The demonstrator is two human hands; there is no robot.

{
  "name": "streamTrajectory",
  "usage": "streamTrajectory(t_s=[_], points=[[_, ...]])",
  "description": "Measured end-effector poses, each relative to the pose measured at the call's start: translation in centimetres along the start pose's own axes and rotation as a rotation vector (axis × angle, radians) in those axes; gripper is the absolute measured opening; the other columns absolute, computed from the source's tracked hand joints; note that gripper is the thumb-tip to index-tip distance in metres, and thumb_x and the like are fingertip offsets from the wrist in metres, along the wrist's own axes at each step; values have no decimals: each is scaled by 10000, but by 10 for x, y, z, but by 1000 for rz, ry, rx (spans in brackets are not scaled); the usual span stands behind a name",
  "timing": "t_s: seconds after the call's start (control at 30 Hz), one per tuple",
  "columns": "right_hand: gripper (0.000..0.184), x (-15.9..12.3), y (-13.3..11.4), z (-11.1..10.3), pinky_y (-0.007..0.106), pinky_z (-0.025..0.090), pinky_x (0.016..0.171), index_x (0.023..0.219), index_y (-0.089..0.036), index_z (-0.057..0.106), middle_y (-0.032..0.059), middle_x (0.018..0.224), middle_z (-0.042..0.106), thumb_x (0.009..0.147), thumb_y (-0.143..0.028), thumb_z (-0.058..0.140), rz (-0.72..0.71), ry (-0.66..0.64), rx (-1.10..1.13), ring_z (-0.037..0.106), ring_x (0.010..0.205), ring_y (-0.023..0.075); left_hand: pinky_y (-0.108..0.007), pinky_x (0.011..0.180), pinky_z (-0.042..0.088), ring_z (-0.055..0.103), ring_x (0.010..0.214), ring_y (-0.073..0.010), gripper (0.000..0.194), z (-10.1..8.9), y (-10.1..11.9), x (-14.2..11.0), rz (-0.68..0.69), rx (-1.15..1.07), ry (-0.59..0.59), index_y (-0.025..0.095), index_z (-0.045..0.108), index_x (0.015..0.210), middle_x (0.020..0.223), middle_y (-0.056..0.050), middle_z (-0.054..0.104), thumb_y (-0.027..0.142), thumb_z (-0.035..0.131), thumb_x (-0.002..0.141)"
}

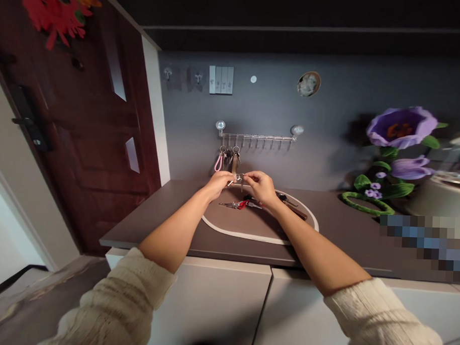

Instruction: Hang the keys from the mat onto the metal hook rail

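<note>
My left hand (219, 184) and my right hand (263, 188) meet above an oval brown mat with a pale rim (246, 237). Both are closed in a pinch, with a small metal key ring (238, 178) between the fingertips. Small pieces hang by it, too small to make out fully. Below, a red and silver key bunch (238, 205) lies on the mat. Dark keys and a brown strap (297, 211) lie to its right, partly hidden by my right hand. Just behind my hands, key bunches (236, 155) and a pink loop (219, 163) hang from a clear hook rail (257, 137).
The dark counter (168, 215) ends at a front edge above white cabinet doors (210, 297). Purple artificial flowers (401, 130) and a lamp (440, 195) stand on the right. A dark red door (91, 127) is on the left. A shelf (295, 29) overhangs the wall.
</note>
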State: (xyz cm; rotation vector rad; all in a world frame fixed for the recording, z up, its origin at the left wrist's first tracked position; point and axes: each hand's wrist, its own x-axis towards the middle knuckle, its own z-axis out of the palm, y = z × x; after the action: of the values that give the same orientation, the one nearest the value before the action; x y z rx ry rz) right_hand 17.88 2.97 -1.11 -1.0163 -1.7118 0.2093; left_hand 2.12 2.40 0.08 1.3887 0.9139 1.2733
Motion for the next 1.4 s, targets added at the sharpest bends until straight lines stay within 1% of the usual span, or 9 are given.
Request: streamTrajectory(t_s=[0.23,0.37,0.5,0.63,0.83,0.97,1.1,1.27,1.4], points=[[249,-3,-7,-1,268,419,707,804,-152,604,47,793,639,755,-372,498,32,-35,55,553,708,139,-226,618,371,498,547,-74,56,2,-3,-1,-13,14,-32,122,600,686,592,2,586,154,571,650],[250,-5,-7,-1,269,418,710,811,-155,591,49,810,636,763,-373,480,34,-15,47,548,719,140,-216,613,364,503,569,-70,56,2,-8,0,29,48,-90,126,589,702,610,9,582,157,565,662],[258,-5,-9,-3,273,418,716,823,-156,591,50,814,635,764,-380,477,22,-8,43,552,727,143,-220,627,370,494,579,-70,87,4,-10,0,64,107,-117,122,594,696,635,5,592,206,574,683],[269,-4,-10,-4,271,418,706,830,-155,601,48,800,636,764,-386,479,18,3,38,552,715,142,-225,637,383,508,602,-82,118,6,-13,2,90,154,-105,118,605,728,648,-2,599,225,571,691],[293,1,-13,-5,268,431,703,818,-146,615,52,786,654,753,-402,489,54,2,106,570,703,140,-232,685,416,530,625,-90,84,6,-13,4,172,220,-56,114,599,748,683,-14,613,153,538,706],[302,16,-18,-7,259,434,657,792,-142,624,43,710,653,740,-410,495,71,19,126,564,639,133,-224,649,424,539,622,-97,87,5,-12,4,181,359,31,118,592,743,687,-29,621,131,507,729],[291,40,-22,-9,256,429,634,780,-143,639,43,694,652,715,-397,514,77,102,51,560,626,135,-230,640,420,554,645,-114,117,0,-17,10,205,576,105,129,608,728,721,-47,642,130,491,732],[248,73,-26,-9,263,435,666,779,-142,652,54,735,667,706,-338,519,101,205,-20,579,661,146,-255,701,402,566,724,-145,185,-5,-18,10,305,888,91,143,641,748,789,-68,662,134,457,741],[210,92,-26,-7,268,440,701,778,-140,659,64,766,674,699,-274,519,144,264,-70,595,695,155,-261,690,388,567,725,-158,235,-5,-13,5,328,1050,59,148,649,752,791,-79,662,120,416,743]])
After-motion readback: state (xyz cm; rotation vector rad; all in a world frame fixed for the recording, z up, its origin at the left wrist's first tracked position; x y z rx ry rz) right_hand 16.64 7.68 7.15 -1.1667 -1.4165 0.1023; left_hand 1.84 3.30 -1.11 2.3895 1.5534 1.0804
